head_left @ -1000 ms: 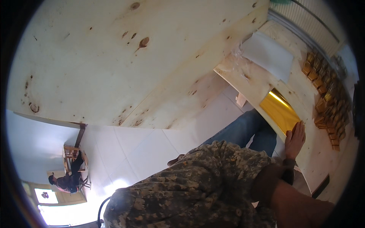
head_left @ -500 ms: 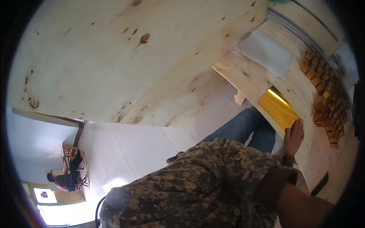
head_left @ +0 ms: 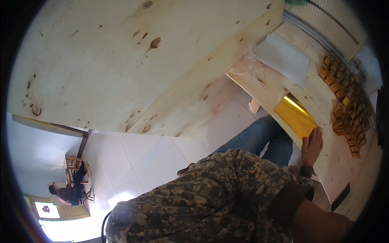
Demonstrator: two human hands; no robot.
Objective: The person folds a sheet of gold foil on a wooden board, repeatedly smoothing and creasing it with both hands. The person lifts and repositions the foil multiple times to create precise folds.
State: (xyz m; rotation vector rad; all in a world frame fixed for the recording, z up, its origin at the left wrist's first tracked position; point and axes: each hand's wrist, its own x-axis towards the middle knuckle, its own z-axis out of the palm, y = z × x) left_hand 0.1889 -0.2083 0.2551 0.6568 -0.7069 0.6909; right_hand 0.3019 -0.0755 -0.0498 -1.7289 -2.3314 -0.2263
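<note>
My right hand (head_left: pixel 312 148) lies over the near right corner of a shiny gold foil sheet (head_left: pixel 297 116). Its fingers are stretched out and rest flat on the foil's edge and the wood beside it. The sheet lies flat on a pale plywood tabletop (head_left: pixel 330 164), close to the edge by my legs, and a bright streak of light runs across it. My left hand is out of the picture.
Rows of small gold-brown folded pieces (head_left: pixel 344 103) stand at the table's right side. A white sheet (head_left: pixel 283 56) lies farther back. A large plywood panel (head_left: pixel 133 69) fills the upper left. Another person (head_left: pixel 73 188) sits across the tiled floor (head_left: pixel 150 162).
The view has shifted very slightly. My right hand stays on the corner of the gold foil sheet, which has not visibly moved on the table.
</note>
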